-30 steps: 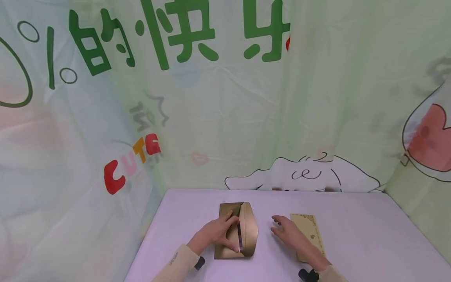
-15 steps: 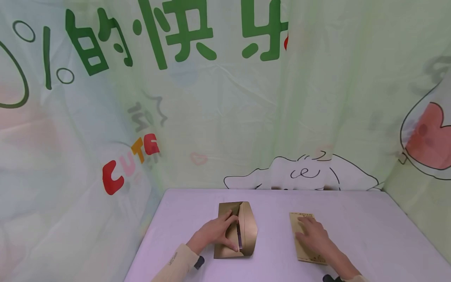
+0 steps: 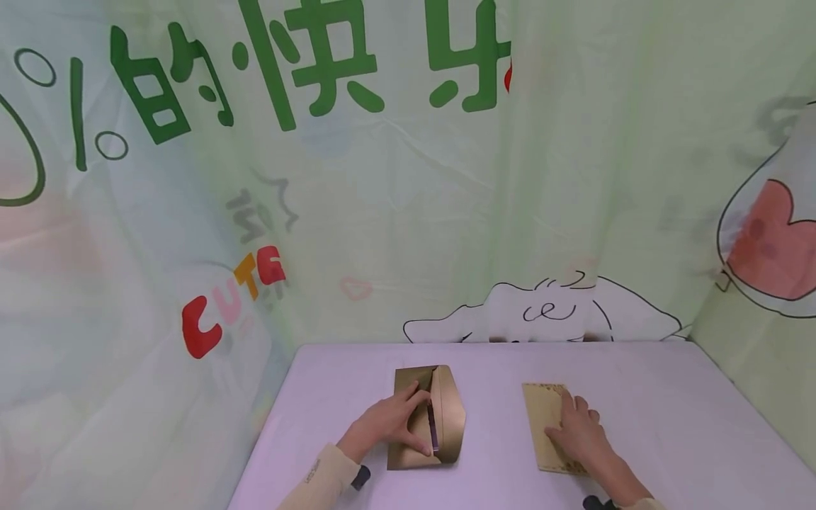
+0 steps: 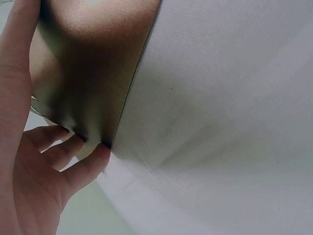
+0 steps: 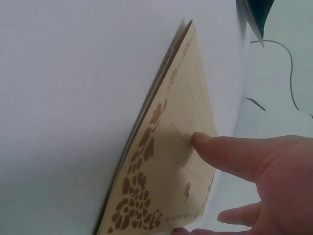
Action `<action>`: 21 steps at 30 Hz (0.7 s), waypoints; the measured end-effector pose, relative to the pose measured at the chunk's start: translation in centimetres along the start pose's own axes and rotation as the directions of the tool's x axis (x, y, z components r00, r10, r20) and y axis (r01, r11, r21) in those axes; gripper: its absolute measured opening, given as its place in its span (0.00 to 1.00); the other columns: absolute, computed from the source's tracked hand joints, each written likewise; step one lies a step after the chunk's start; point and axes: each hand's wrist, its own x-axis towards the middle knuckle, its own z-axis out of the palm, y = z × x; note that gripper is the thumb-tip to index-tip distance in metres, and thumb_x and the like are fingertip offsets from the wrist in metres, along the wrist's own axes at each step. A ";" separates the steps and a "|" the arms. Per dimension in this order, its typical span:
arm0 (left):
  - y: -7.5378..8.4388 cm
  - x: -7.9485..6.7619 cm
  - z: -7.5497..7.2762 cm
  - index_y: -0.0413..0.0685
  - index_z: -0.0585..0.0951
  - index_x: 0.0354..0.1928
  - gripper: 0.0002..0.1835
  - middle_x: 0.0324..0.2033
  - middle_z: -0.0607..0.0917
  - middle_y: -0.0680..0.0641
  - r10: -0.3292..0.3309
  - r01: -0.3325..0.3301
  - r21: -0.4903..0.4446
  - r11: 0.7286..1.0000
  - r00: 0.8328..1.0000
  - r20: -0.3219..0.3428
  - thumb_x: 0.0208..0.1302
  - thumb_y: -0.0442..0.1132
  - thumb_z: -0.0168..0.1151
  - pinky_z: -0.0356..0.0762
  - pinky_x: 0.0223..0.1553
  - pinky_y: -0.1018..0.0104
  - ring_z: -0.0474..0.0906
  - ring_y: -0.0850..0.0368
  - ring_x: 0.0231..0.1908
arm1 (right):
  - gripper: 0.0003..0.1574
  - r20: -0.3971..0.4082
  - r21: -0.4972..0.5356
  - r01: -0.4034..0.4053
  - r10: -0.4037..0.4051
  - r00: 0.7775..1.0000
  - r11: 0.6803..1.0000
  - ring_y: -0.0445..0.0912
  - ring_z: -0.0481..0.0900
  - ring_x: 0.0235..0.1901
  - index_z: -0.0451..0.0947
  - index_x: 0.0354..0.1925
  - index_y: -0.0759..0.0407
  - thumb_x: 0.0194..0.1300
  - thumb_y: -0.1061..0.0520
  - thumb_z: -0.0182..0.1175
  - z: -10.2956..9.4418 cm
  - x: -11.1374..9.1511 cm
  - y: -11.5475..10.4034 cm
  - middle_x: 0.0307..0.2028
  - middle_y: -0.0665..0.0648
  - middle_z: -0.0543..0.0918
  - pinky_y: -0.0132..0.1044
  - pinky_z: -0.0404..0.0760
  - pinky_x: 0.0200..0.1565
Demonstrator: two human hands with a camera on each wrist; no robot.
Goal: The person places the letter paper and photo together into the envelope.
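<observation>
Envelope [image 3: 446, 418], gold: left on the table [image 3: 491, 432], flap [image 3: 453, 414] folded out to the right, mouth bowed a little open.

Left hand [image 3: 385, 419]: half curled, thumb near and fingers far, gripping the envelope across its mouth.

Card [image 3: 540, 425], cream, brown floral border: flat on the table, right of the envelope and well apart.

Right hand [image 3: 581, 428]: part open, thumb pressed on the card's face, fingers at its right edge; whether they have it pinched, I cannot tell.

Risks, as judged: a slackening left grip could let the mouth close; a thumb pressing down could make the card skid; squeezing harder could crease either.

In the way: the flap, between mouth and card.

Around: printed curtain [image 3: 408, 234] behind; dark strip [image 3: 433, 428] in the mouth, lining or contents unclear.
</observation>
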 end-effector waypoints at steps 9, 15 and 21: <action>-0.2 0.2 0.4 0.69 0.62 0.69 0.54 0.75 0.61 0.36 0.003 -0.003 0.010 1.000 1.000 -0.018 0.39 0.79 0.69 0.82 0.49 0.52 0.79 0.40 0.60 | 0.66 -0.009 0.103 0.000 0.001 1.000 0.995 0.86 0.58 0.58 0.38 0.71 0.83 0.59 0.54 0.71 0.3 1.0 1.2 0.58 0.93 0.58 0.74 0.61 0.59; -0.2 0.3 0.4 0.69 0.62 0.69 0.55 0.76 0.61 0.36 0.004 -0.004 0.005 1.000 1.000 -0.018 0.38 0.79 0.69 0.82 0.51 0.52 0.78 0.40 0.61 | 0.67 0.062 0.195 -0.111 0.101 0.993 0.974 0.75 0.72 0.51 0.39 0.69 0.83 0.58 0.49 0.73 0.1 1.7 2.3 0.54 0.89 0.66 0.63 0.75 0.54; -0.2 0.3 0.3 0.69 0.62 0.69 0.55 0.76 0.61 0.37 -0.001 0.001 -0.004 1.000 1.000 -0.012 0.38 0.79 0.70 0.82 0.51 0.52 0.78 0.40 0.62 | 0.38 0.125 0.286 -0.153 0.122 0.985 0.946 0.50 0.76 0.34 0.56 0.60 0.79 0.68 0.56 0.62 -0.4 1.8 3.3 0.40 0.72 0.78 0.41 0.77 0.34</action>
